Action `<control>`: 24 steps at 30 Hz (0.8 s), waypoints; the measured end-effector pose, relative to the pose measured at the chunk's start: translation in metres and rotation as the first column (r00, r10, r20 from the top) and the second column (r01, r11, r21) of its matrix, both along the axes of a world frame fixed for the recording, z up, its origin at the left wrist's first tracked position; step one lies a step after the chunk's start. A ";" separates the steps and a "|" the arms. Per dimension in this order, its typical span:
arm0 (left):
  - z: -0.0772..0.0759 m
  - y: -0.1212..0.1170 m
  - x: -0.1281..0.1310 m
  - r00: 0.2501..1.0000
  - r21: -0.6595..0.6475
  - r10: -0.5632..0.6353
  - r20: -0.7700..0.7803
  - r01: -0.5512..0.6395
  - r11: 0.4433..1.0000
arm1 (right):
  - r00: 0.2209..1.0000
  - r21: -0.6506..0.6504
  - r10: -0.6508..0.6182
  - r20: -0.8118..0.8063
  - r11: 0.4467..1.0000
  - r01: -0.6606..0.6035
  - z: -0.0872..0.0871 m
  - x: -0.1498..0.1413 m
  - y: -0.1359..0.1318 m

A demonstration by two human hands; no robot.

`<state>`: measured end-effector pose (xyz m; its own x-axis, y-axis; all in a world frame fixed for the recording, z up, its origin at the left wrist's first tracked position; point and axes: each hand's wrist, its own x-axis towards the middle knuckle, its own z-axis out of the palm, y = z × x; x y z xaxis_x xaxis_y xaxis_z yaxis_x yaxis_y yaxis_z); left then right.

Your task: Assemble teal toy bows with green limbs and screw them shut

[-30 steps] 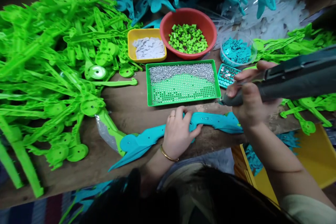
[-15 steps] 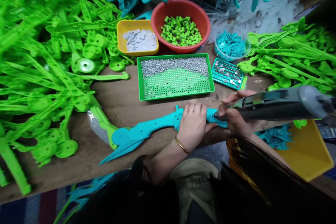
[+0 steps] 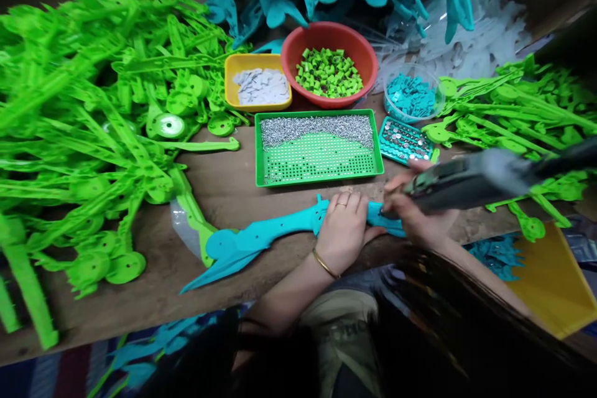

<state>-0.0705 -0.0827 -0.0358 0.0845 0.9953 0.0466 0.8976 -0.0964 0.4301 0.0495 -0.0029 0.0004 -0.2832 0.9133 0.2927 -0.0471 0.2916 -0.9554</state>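
Observation:
A long blue plastic part [image 3: 286,224], shaped like a toy weapon, lies along the front of the wooden table. My left hand [image 3: 344,227] is closed over its middle and presses it down, thumb on the near side. Gripped in my right hand [image 3: 416,211] is a dark electric screwdriver [image 3: 466,183], held nearly level, its cord end to the right. Its tip meets the blue part's right end, partly behind my fingers; I cannot make out a screw there. At the left, the blue part touches a green plastic part [image 3: 198,224] with a clear piece attached.
A green tray [image 3: 319,181] of screws lies beyond my hands, near a small teal tray [image 3: 405,140] of metal discs. A red bowl [image 3: 286,62], yellow tub [image 3: 258,107] and clear tub [image 3: 410,117] stand behind. Green parts [image 3: 116,106] pile up left; a yellow bin [image 3: 555,286] sits lower right.
The view has shifted, so the table's things appear slightly lower and further right. The screwdriver's rear end has swung up and left; my left hand stays on the blue part.

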 end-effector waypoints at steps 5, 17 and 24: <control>-0.002 -0.001 -0.001 1.000 0.024 -0.015 -0.009 0.015 1.000 | 0.964 0.136 -0.204 -0.172 0.964 0.228 0.009 -0.038 0.040; -0.022 -0.003 0.002 0.993 0.163 -0.005 -0.119 0.024 0.986 | 0.974 0.137 -0.163 -0.157 0.973 0.185 -0.027 -0.056 0.053; -0.007 -0.003 0.001 0.994 0.034 -0.008 -0.108 0.012 0.999 | 0.952 0.207 -0.099 -0.289 0.965 0.163 -0.008 -0.051 0.054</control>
<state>-0.0697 -0.0859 -0.0429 0.1006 0.9924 0.0711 0.9376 -0.1184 0.3269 -0.0012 0.0507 -0.0079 -0.0451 0.8374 0.5447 -0.2436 0.5195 -0.8190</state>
